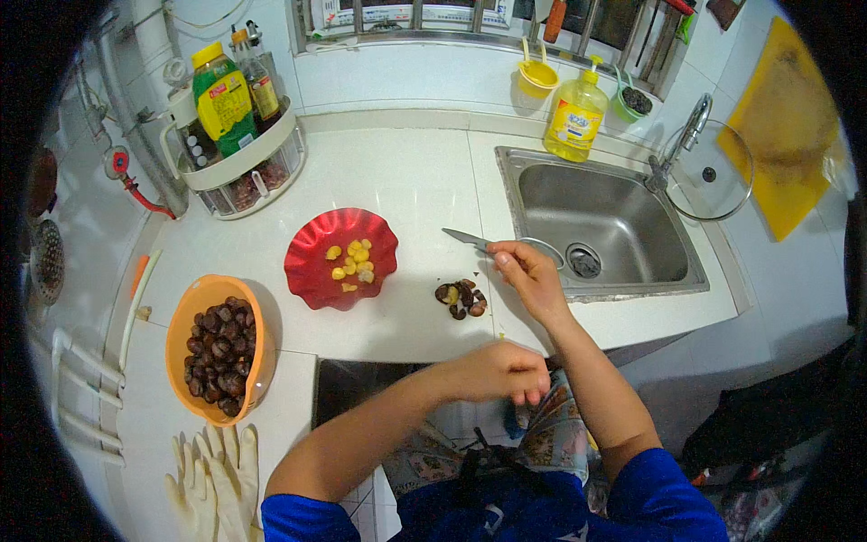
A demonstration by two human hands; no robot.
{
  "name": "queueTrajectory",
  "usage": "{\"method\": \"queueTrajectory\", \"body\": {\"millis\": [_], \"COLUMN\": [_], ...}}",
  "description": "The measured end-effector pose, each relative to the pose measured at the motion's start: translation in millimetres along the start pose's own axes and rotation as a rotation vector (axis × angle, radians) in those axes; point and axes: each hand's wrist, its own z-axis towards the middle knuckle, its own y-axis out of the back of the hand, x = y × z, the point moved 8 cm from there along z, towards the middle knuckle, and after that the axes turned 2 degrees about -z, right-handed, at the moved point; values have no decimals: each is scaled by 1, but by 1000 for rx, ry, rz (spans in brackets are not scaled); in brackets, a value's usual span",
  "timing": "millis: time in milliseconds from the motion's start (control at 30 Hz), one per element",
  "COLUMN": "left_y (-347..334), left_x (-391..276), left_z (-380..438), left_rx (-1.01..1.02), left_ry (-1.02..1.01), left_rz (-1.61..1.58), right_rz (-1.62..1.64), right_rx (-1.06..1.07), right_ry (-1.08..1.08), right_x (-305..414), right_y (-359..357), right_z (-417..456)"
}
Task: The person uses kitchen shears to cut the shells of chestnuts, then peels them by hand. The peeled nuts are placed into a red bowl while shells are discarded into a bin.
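Near the sink's left edge, my right hand [532, 274] grips a small knife [466, 238], its blade pointing left over the white counter. A pale, thin curved rim [552, 252] shows behind that hand; what it belongs to is unclear. My left hand [504, 372] is at the counter's front edge with its fingers curled, and its palm is hidden. Between the hands and a red wavy-edged dish [308, 254] lies a small pile of brown chestnut shells [462, 298]. The dish bears several yellow peeled chestnuts [359, 255]. Unpeeled chestnuts [220, 349] fill an orange plastic basket [177, 359] at left.
A stainless sink [609, 217] with a faucet [691, 132] is at right, a yellow detergent bottle [576, 122] behind it. Cream rubber gloves [217, 474] lie below the basket. A caddy [244, 162] of bottles stands back left. A glass lid [711, 176] leans near the faucet.
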Motion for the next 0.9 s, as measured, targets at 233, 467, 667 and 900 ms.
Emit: {"method": "queueTrajectory", "body": {"millis": [233,467,667,900], "left_y": [62,85,93,120], "left_x": [-6,2,14,10], "left_z": [-58,-101,-100,-92], "left_rx": [-360,-681,-791,-1013], "left_ry": [80,112,-41,-216], "left_rz": [367,22,43,242], "right_rz": [-725,-823,-772,-659], "right_rx": [153,261,227,331], "right_ry": [428,513,726,686], "right_x": [45,48,46,38], "right_y": [-24,-70,-81,-85], "right_z": [-30,-19,-11,-10]}}
